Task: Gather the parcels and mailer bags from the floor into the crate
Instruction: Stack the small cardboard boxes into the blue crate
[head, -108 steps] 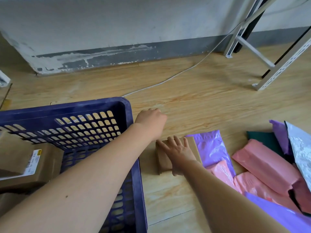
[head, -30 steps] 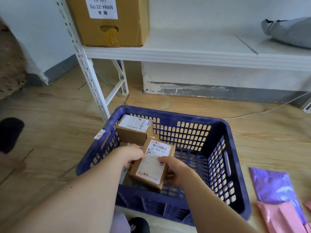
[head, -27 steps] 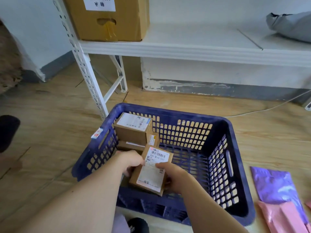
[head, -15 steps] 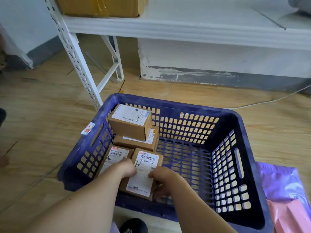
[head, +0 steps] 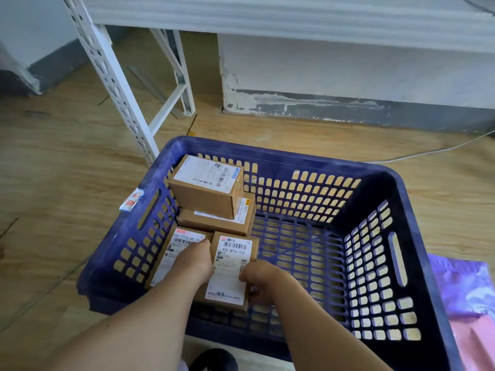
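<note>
A dark blue slotted crate (head: 401,199) stands on the wooden floor. Both hands are inside it, gripping a small brown labelled parcel (head: 231,266) that sits low near the front wall. My left hand (head: 195,261) holds its left side and my right hand (head: 261,277) its right side. Another flat parcel (head: 178,243) lies just left of it. Behind them, two parcels are stacked: a taller box (head: 207,187) on a wider one (head: 222,222). A purple mailer bag (head: 466,285) and a pink mailer bag (head: 474,341) lie on the floor right of the crate.
A white slotted shelf upright (head: 112,79) stands just behind the crate's left corner, with the shelf board (head: 294,20) overhead. A white cable (head: 439,151) runs along the floor at back right. A dark shoe tip (head: 214,360) shows at the bottom edge.
Both hands carried the parcel from the floor into the crate and lowered it beside the flat parcel near the front wall. The view tipped downward.
</note>
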A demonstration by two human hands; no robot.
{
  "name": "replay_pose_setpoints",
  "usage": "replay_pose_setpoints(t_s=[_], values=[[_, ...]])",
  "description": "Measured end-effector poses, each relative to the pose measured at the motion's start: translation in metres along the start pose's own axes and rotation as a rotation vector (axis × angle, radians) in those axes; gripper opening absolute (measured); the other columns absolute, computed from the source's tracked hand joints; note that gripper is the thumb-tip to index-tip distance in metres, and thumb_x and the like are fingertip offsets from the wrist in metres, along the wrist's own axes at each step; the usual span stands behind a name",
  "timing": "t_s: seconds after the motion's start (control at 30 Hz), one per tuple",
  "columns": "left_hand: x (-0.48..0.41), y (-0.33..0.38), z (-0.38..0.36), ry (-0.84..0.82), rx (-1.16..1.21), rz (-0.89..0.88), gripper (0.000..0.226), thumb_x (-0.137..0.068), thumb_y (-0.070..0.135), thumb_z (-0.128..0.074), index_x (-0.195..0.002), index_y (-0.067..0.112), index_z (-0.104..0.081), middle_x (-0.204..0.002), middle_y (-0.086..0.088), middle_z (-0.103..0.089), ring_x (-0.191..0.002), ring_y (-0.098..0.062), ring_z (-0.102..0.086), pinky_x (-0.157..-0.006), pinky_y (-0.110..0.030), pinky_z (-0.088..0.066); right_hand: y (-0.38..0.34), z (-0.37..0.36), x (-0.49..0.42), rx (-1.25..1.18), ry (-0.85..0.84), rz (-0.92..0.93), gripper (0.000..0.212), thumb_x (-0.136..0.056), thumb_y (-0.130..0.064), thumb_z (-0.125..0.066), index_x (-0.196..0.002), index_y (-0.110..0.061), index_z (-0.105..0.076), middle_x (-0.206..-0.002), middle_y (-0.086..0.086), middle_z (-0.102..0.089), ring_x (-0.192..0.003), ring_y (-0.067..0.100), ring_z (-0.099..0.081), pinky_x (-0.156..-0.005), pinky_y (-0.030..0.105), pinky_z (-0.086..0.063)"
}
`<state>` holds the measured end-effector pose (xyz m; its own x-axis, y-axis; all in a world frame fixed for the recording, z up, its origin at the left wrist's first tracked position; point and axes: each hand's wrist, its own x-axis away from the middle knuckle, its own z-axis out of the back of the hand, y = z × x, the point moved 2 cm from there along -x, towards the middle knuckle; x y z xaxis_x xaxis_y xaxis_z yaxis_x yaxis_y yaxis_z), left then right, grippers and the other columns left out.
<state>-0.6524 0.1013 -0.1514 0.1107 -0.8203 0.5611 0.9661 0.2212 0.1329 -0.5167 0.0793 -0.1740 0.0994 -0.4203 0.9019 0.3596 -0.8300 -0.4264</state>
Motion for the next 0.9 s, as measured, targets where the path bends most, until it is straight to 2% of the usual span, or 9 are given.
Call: replay_pose_setpoints(t_s=[0.17,0.3,0.4,0.6,0.67,0.77,0.83,0.9], values=[[0.0,-0.001,-0.003,-0.06,-0.01,-0.039,0.08,-0.085,0.01,-0.059,-0.149,0.025,-0.015,-0.134,-0.007,-0.047,-0.121,-0.024,-0.05,-0.093,-0.034,-0.046,-0.001,0.0,0.003,0.126,-0.04,-0.054,0.04,-0.095,-0.004,-0.042,-0.134,-0.01,-0.038,-0.133,0.015,-0.051,-0.118,0.029,-0.056,-0.098,0.042,-0.05],[-0.001,-0.003,-0.004,-0.102,-0.028,-0.04,0.087,-0.085,0.012,-0.061,-0.15,0.028,-0.007,-0.136,-0.006,-0.048,-0.121,-0.024,-0.05,-0.095,-0.035,-0.046,0.002,0.003,0.007,0.136,-0.074,-0.087,0.042,-0.095,-0.001,-0.04,-0.136,-0.009,-0.036,-0.125,0.013,-0.056,-0.116,0.027,-0.058,-0.097,0.04,-0.05],[-0.001,-0.002,-0.003,-0.115,-0.037,-0.039,0.088,-0.085,0.011,-0.062,-0.151,0.028,-0.005,-0.136,-0.006,-0.048,-0.121,-0.023,-0.051,-0.095,-0.036,-0.046,0.003,0.005,0.011,0.172,-0.08,-0.082,0.042,-0.095,0.001,-0.04,-0.136,-0.01,-0.037,-0.13,0.014,-0.054,-0.118,0.028,-0.056,-0.097,0.039,-0.051],[-0.002,0.0,0.0,-0.093,-0.034,-0.039,0.084,-0.085,0.01,-0.06,-0.15,0.028,-0.01,-0.131,-0.004,-0.051,-0.117,-0.023,-0.053,-0.09,-0.035,-0.048,0.0,0.003,0.015,0.266,-0.069,-0.096,0.048,-0.093,0.002,-0.043,-0.139,-0.011,-0.036,-0.134,0.015,-0.05,-0.119,0.03,-0.055,-0.098,0.041,-0.05],[-0.002,0.002,0.005,-0.047,-0.021,-0.042,0.073,-0.086,0.01,-0.057,-0.147,0.026,-0.02,-0.125,-0.003,-0.054,-0.111,-0.022,-0.055,-0.085,-0.034,-0.048,-0.004,0.006,0.02,0.373,-0.03,-0.081,0.047,-0.094,0.0,-0.044,-0.139,-0.008,-0.037,-0.135,0.016,-0.049,-0.119,0.029,-0.055,-0.1,0.039,-0.048],[-0.002,0.006,0.011,0.019,0.041,-0.035,0.049,-0.086,0.01,-0.055,-0.13,0.023,-0.039,-0.105,-0.001,-0.059,-0.091,-0.02,-0.057,-0.071,-0.032,-0.048,-0.012,0.015,0.031,0.482,0.049,-0.018,0.042,-0.096,-0.008,-0.046,-0.137,-0.007,-0.04,-0.134,0.013,-0.05,-0.12,0.026,-0.055,-0.099,0.032,-0.048],[-0.002,0.008,0.015,0.045,0.087,-0.014,0.045,-0.086,0.013,-0.056,-0.128,0.024,-0.042,-0.105,0.0,-0.06,-0.087,-0.018,-0.056,-0.069,-0.031,-0.047,-0.018,0.022,0.036,0.524,0.102,0.039,0.041,-0.096,-0.013,-0.048,-0.135,-0.006,-0.042,-0.125,0.011,-0.053,-0.119,0.025,-0.055,-0.098,0.031,-0.048],[-0.002,0.009,0.02,0.08,0.143,0.0,0.044,-0.088,0.015,-0.055,-0.129,0.022,-0.043,-0.113,-0.001,-0.059,-0.092,-0.02,-0.056,-0.073,-0.032,-0.049,-0.026,0.029,0.038,0.589,0.2,0.122,0.039,-0.095,-0.018,-0.05,-0.132,-0.006,-0.046,-0.108,0.009,-0.057,-0.11,0.024,-0.057,-0.092,0.029,-0.048]])
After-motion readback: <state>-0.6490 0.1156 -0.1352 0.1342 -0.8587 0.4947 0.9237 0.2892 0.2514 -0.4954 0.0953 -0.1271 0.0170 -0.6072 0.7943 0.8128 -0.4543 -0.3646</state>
